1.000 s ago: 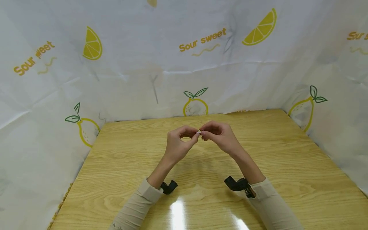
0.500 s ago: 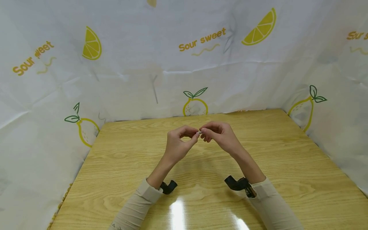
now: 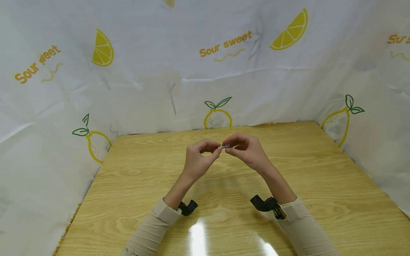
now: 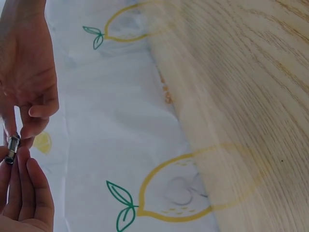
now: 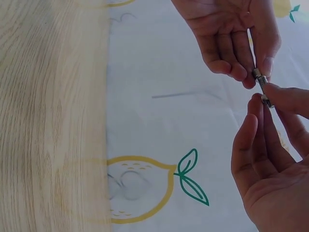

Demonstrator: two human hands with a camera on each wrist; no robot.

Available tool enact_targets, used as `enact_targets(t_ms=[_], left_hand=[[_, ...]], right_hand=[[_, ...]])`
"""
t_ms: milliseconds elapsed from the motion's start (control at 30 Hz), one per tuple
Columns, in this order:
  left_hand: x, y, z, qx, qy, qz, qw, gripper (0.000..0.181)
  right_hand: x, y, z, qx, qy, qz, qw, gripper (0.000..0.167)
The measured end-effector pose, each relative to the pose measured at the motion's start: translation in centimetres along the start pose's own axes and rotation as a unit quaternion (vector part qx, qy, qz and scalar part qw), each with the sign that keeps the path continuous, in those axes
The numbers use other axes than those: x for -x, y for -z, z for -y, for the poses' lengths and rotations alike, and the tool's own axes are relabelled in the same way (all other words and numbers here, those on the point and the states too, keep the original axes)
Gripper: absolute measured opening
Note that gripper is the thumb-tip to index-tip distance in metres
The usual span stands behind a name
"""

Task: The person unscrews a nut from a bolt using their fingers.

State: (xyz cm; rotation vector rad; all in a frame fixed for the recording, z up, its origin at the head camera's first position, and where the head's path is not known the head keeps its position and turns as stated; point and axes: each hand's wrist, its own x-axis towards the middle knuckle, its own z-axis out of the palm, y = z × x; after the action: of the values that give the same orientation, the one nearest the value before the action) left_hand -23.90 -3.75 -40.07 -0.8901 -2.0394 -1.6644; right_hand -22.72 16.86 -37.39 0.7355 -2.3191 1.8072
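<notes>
Between my two hands is a small, shiny, bolt-like metal piece (image 3: 224,146), with wider parts at its ends and a narrower middle (image 5: 262,83). My left hand (image 3: 199,159) pinches its left end between thumb and index finger. At the other end, the thumb and index finger of my right hand (image 3: 249,153) grip the wider grey part. The fingertips of both hands almost meet and hide some of the piece. In the left wrist view the metal piece (image 4: 14,143) appears at the left edge, with the fingers of both hands around it.
Both hands are raised above a wood-grain table (image 3: 144,185). Behind it and at its sides hangs a white cloth (image 3: 153,99) printed with lemons. Black wrist mounts (image 3: 188,208) sit at both cuffs.
My right fingers have shifted slightly right and parted a little, so more of the metal piece shows between the hands. The left hand has stayed almost still.
</notes>
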Motion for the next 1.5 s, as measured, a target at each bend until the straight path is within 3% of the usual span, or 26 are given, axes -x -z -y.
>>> enact_targets(t_ms=[300,700,1100,1500], left_hand=[[-0.04,-0.05,0.10,0.002,-0.002,0.000,1.0000,0.006],[0.00,0.07,0.08,-0.006,0.005,0.002,1.0000,0.006],[-0.01,0.09,-0.08,-0.008,-0.003,0.000,1.0000,0.005],[0.03,0.16,-0.07,-0.005,-0.001,0.001,1.0000,0.006]], right_hand=[[-0.08,0.12,0.01,-0.008,-0.022,0.025,0.9994,0.018],[-0.04,0.01,0.02,-0.003,-0.004,0.010,0.9999,0.018],[-0.18,0.05,-0.21,-0.008,-0.025,0.025,0.9994,0.020],[0.05,-0.01,0.08,0.009,0.002,0.000,1.0000,0.018]])
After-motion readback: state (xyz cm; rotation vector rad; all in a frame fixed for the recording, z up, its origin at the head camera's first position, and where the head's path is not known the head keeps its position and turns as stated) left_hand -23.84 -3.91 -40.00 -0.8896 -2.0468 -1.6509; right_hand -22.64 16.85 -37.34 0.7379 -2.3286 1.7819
